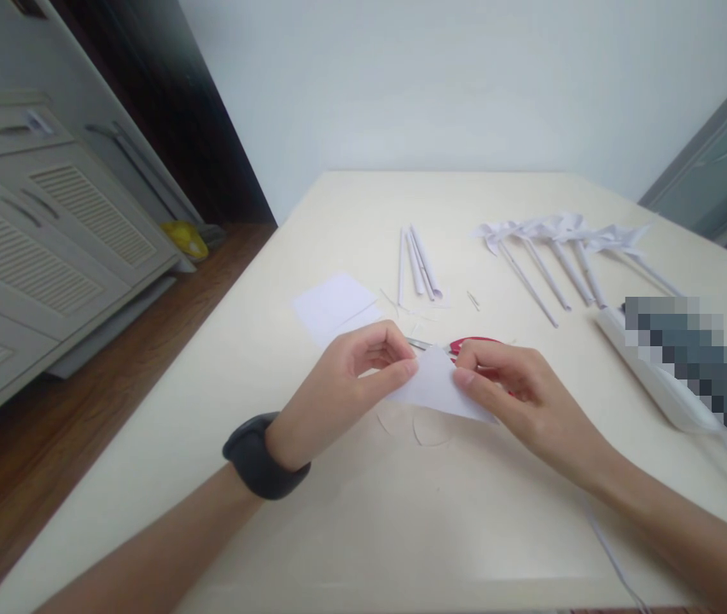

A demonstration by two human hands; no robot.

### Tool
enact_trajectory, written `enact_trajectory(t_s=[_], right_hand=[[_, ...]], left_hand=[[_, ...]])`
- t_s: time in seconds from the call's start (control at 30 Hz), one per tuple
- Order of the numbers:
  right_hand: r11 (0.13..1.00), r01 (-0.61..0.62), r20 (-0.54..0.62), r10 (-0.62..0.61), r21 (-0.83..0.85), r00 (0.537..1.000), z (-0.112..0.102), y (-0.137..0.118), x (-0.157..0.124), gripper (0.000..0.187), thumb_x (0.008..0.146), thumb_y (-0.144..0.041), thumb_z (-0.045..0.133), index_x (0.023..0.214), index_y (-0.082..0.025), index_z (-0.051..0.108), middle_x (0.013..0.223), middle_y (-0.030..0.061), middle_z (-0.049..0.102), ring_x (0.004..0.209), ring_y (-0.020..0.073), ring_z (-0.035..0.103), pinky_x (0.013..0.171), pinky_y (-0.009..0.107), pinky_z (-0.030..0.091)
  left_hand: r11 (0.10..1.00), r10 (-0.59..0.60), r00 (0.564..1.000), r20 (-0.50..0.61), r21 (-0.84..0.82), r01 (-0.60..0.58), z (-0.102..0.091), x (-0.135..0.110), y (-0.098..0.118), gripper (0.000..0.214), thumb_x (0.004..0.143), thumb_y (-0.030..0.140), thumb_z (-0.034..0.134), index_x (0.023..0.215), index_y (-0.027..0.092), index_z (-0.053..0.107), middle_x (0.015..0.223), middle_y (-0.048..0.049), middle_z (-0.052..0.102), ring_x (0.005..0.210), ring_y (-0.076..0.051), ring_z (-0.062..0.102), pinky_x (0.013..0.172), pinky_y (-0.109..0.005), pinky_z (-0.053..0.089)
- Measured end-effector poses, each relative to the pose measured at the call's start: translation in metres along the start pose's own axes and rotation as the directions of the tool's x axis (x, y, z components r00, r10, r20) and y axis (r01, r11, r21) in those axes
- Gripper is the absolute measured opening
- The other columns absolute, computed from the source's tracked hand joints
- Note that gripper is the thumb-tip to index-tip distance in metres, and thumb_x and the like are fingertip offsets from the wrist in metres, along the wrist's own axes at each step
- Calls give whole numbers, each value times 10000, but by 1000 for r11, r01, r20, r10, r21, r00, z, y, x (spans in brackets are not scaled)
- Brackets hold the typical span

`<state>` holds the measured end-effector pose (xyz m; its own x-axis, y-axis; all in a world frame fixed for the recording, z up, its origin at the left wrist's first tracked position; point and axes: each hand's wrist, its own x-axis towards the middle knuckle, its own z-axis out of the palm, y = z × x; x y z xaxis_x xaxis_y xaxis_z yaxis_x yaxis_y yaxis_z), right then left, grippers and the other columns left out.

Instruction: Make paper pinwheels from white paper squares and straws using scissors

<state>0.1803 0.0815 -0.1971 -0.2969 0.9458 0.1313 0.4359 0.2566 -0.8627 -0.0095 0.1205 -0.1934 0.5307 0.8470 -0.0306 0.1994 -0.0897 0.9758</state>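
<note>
Between my two hands is a small piece of white paper [439, 388], its top coming to a point. My left hand [363, 362], with a dark band on the wrist, pinches the paper's left edge between thumb and fingertips. On the opposite edge, my right hand [508, 379] has a similar pinch. Red-handled scissors [475, 344] lie behind the paper, partly hidden by it and my right hand. Just beyond my left hand rest square white paper sheets [338, 303].
Several rolled paper sticks [421, 264] lie farther back. Paper pinwheels [549, 243] on sticks are at the back right. A white device [658, 371] with a cable, partly pixelated, sits at right. Thin paper scraps [431, 435] and small pins [473, 300] are scattered about the table [351, 529].
</note>
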Motion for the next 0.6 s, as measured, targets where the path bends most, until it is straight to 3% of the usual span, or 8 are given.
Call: enact_trajectory(t_s=[0.4, 0.6], right_hand=[[992, 46, 160, -27, -117, 987, 2, -2, -1, 224, 840, -148, 425, 622, -180, 386, 621, -36, 433, 597, 93, 401, 525, 234, 298], [998, -29, 134, 36, -54, 990, 3, -3, 0, 153, 847, -199, 441, 694, -190, 442, 673, -18, 478, 617, 109, 446, 530, 235, 335]], left_hand=[[1000, 4, 993, 115, -11, -3, 3, 0, -3, 144, 823, 295, 519, 773, 161, 524, 764, -5, 550, 712, -111, 515, 609, -219, 413], [998, 57, 994, 97, 26, -60, 2, 1, 1, 124, 812, 257, 529, 740, 157, 534, 739, -6, 550, 729, -122, 529, 659, -241, 435]])
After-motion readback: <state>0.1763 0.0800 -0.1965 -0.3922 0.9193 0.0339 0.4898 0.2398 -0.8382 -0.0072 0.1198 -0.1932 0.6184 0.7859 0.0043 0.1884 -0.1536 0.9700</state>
